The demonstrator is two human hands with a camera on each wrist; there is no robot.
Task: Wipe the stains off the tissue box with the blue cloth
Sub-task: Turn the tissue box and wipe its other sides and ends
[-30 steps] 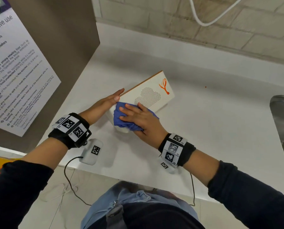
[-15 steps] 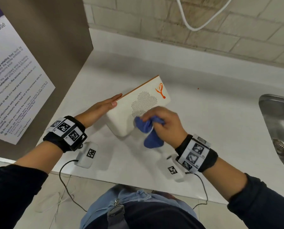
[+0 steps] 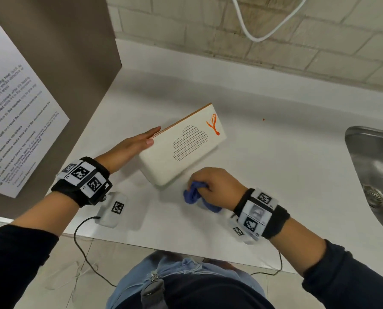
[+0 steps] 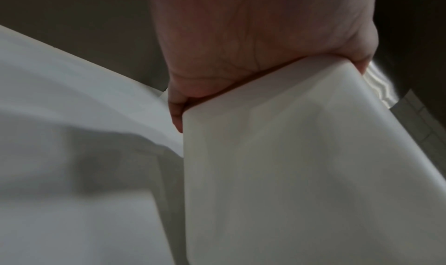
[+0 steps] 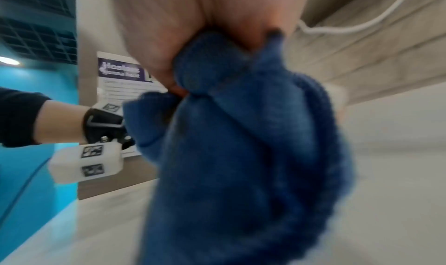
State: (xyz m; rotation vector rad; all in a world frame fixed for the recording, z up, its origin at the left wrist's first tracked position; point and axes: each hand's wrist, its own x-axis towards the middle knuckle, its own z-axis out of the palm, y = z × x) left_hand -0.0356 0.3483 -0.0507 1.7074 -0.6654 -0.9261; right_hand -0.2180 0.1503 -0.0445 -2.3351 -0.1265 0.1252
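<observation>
On the white worktop point(image 3: 275, 175) stands the tissue box point(image 3: 183, 148), tipped up on one long side so that its big face with the dotted cloud looks up and toward the right. Its long way runs from near-left to far-right. An orange squiggle point(image 3: 213, 127) sits at the far-right end of that face.

The left hand point(image 3: 132, 146) is on the far-left side of the box. Its fingers are straight and lie flat along the top edge, and the left wrist view shows the palm point(image 4: 253, 40) pressed on the box point(image 4: 301, 164) to hold it still.

The right hand point(image 3: 215, 184) is just beside the near corner of the box, on its right, but it does not touch the box. Its fingers are curled tight round the blue cloth point(image 3: 196, 196), which is scrunched in a ball. The right wrist view shows the cloth point(image 5: 241, 154) hanging down from the fist in a thick bunch.

So the box lies to the left of the cloth hand and a little farther away. The right hand is the only one with the cloth, and it is near the low end of the face. To wipe again, I think it must go up and left onto the face, then rub along the long way toward the squiggle. I cannot see any stains clearly from here.
</observation>
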